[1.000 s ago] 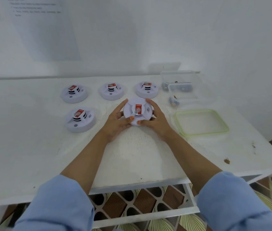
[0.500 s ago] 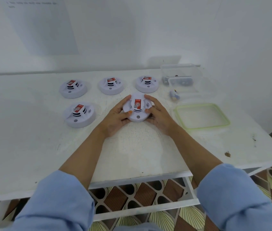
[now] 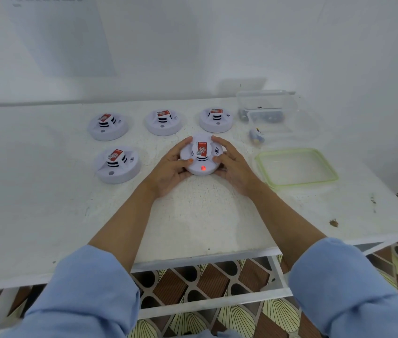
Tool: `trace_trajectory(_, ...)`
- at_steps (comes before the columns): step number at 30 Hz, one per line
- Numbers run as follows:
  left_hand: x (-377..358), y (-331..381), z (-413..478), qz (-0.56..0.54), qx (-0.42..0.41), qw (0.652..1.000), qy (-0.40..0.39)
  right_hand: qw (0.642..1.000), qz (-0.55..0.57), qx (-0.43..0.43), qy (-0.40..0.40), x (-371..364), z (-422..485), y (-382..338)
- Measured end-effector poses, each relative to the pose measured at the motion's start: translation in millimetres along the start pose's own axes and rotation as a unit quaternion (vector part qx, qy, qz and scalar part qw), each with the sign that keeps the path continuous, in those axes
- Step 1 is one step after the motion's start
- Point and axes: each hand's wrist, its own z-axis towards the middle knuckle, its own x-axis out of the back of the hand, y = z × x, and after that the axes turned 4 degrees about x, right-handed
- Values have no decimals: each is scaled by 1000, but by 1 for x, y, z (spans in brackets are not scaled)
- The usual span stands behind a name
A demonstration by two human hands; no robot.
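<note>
Step in hand, as I read it: setting the smoke detector (image 3: 201, 154) down into the near row.
- Lower it flat. Don't let one rim land first, or it may skid on the desk (image 3: 46, 203).
- Line it up with the near-row detector (image 3: 118, 164) toward the left edge, and leave a gap like those in the far row.
- The red light (image 3: 203, 168) on its near side is lit. Turn that side toward you so you can check it.
- Let go on both sides together.

Grip: your left grip (image 3: 168, 167) is clamped on the detector's left rim, thumb up on its top. Your right grip (image 3: 235, 167) is clamped on the right rim, fingers curled over it.

Position: the detector sits between your two palms, on or just off the desk. It is mid-desk, closer to the far edge than the near one. The green-rimmed lid (image 3: 295, 167) lies toward the right edge, well apart from it.
</note>
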Motion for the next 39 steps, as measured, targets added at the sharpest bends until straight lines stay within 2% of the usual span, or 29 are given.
trace_trajectory(39, -4, 2, -3, -11, 7, 1000, 25, 1000, -2, 7, -9, 3, 1, 3)
